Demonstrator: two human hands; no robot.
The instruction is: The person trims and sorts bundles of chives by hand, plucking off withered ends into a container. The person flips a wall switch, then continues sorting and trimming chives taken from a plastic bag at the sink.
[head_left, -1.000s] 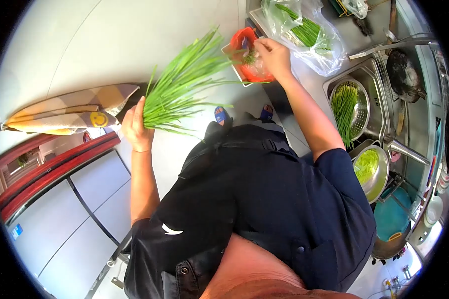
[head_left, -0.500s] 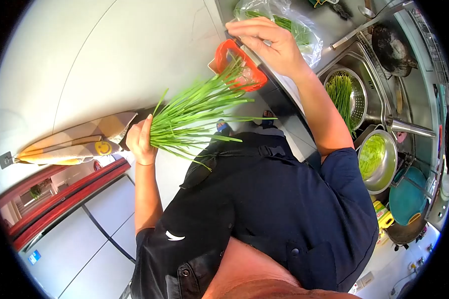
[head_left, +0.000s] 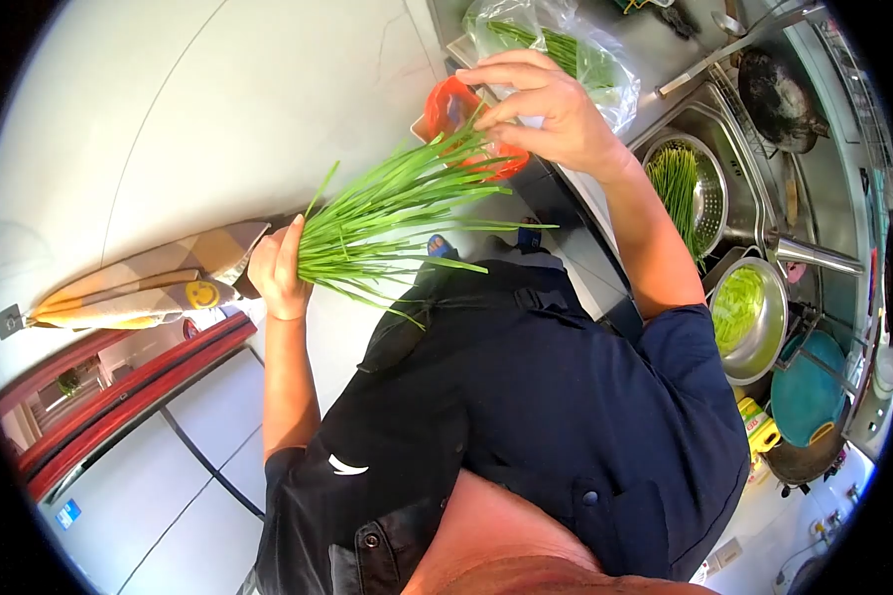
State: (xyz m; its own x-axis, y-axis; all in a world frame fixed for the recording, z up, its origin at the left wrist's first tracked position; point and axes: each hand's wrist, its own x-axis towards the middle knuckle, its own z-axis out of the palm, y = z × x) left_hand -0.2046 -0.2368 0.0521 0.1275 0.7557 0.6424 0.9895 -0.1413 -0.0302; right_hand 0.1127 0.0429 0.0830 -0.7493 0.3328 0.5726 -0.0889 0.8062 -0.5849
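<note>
My left hand [head_left: 280, 268] is closed around one end of a loose bunch of long green garlic chives [head_left: 397, 223]. The blades fan out toward the right, above the floor. At their far tips hovers my right hand [head_left: 551, 114], with its fingers apart and curved; whether a fingertip touches a blade I cannot make out. Below that hand is a red-rimmed bin [head_left: 511, 164] with a clear liner, partly covered by the hand and the blade tips. Beside the hand, on the counter, lies a clear plastic bag [head_left: 615, 89] holding more chives.
At right, a perforated colander [head_left: 714, 193] with chives sits in the sink [head_left: 734, 119]. Nearby are a metal bowl [head_left: 772, 332] of pale green pieces, a teal basin [head_left: 809, 392] and a dark wok [head_left: 774, 94]. A checked cloth [head_left: 159, 268] hangs at left.
My right hand has come down slightly toward the chive tips, and its fingers have spread. My left hand still grips the bunch, nearly in the same place.
</note>
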